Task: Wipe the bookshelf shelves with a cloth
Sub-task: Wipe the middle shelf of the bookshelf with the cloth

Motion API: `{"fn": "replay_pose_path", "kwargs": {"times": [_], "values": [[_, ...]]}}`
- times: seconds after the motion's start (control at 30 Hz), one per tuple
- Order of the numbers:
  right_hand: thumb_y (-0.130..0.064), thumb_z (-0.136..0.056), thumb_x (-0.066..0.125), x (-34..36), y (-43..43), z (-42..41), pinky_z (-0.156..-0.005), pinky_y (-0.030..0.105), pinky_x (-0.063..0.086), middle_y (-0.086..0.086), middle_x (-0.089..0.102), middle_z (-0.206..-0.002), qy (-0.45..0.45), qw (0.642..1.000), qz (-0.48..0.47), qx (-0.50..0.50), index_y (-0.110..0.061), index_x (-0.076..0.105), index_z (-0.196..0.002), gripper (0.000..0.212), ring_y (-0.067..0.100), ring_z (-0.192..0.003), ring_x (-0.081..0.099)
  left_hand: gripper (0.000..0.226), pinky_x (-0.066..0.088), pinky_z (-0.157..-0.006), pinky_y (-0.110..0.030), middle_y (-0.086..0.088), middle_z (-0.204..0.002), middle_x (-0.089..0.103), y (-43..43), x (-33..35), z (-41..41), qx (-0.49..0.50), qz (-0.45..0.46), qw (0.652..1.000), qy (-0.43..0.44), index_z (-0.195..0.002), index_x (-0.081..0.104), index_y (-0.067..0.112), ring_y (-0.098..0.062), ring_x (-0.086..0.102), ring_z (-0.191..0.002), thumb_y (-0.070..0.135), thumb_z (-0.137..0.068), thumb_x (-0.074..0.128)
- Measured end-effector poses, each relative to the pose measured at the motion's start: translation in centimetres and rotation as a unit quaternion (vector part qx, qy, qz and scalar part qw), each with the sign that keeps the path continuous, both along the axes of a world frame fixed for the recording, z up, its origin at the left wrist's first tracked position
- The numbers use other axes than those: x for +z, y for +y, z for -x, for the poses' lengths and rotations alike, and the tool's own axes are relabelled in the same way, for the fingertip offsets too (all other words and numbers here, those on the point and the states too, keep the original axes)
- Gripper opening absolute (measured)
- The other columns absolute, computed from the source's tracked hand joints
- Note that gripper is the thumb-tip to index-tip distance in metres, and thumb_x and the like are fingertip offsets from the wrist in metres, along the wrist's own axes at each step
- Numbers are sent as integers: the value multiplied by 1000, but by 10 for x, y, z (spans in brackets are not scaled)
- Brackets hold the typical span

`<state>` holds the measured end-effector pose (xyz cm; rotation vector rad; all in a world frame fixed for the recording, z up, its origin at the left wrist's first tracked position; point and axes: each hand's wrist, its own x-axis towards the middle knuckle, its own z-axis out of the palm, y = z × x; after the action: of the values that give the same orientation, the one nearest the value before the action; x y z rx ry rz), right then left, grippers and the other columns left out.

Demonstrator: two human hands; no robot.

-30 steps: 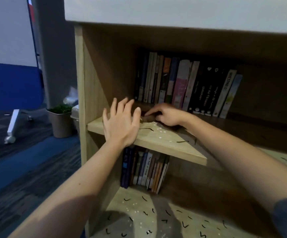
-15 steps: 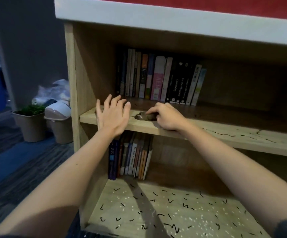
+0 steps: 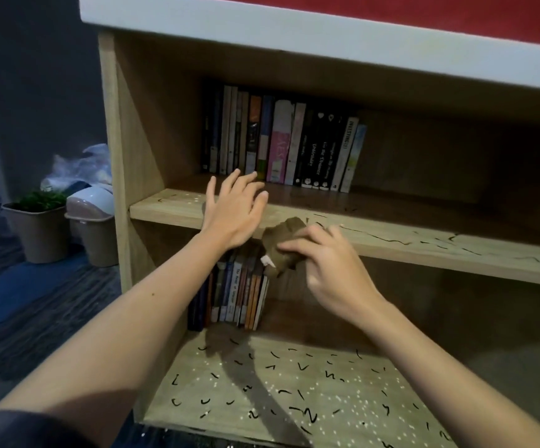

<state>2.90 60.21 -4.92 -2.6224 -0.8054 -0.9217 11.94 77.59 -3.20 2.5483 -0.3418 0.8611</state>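
At the middle shelf point(image 3: 391, 253), mid-wipe, I judged.
My right hand point(image 3: 333, 270) gripped the cloth point(image 3: 283, 250), left hand point(image 3: 234, 211) open, empty; rightward sweep needed next.

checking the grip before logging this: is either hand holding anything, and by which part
The right hand pinches the brown cloth at its right side; the left hand holds nothing.

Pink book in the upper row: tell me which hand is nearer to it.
Left. The left hand, open, is spread over the shelf edge just below-left of the pink book. The right hand is lower, in front of the shelf edge, gripping the cloth.
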Motion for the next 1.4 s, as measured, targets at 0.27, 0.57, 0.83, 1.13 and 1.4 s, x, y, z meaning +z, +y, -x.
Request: {"fn": "replay_pose_path", "kwargs": {"times": [0.27, 0.57, 0.83, 1.13, 1.4], "values": [[-9, -92, 43, 17, -30, -47, -86, 27, 35, -3, 52, -117, 20, 993, -18, -119, -25, 55, -126, 39, 15, -102, 40, 46, -4, -115, -46, 7, -151, 31, -5, -2, -10, 43, 4, 999, 9, -137, 44, 26, -13, 8, -144, 42, -100, 22], [-4, -89, 45, 58, -70, -97, -92, 47, 47, 10, 59, -119, 155, 963, -60, -210, -25, 60, -120, 40, 29, -107, 52, 48, -1, -115, -46, 6, -150, 33, -6, -5, -15, 69, -15, 997, 5, -137, 44, 26, -14, 9, -144, 45, -99, 21], [0, -91, 39, 44, -7, -30, -95, 25, 32, 0, 54, -110, 121, 989, -80, 14, -23, 64, -115, 41, 16, -109, 43, 41, 7, -114, -36, 8, -150, 34, -2, -1, -4, -1, 55, 998, 3, -136, 46, 25, -12, 13, -142, 36, -102, 25], [-6, -90, 45, 2, 13, -23, -91, 32, 35, 0, 51, -120, -25, 999, -25, -18, -22, 53, -130, 43, 21, -106, 39, 38, -2, -115, -37, 5, -145, 41, 50, -14, 17, 46, 83, 995, -21, -131, 52, 23, -13, 17, -141, 31, -102, 29], [-1, -77, 65, 7, 51, -38, -76, 36, 42, 7, 61, -110, -88, 995, 47, 12, -18, 63, -118, 45, 30, -95, 52, 45, 0, -115, -35, 4, -155, 21, 74, -32, 18, 67, 18, 997, 17, -142, 38, 21, -14, 8, -144, 37, -102, 25]]}}
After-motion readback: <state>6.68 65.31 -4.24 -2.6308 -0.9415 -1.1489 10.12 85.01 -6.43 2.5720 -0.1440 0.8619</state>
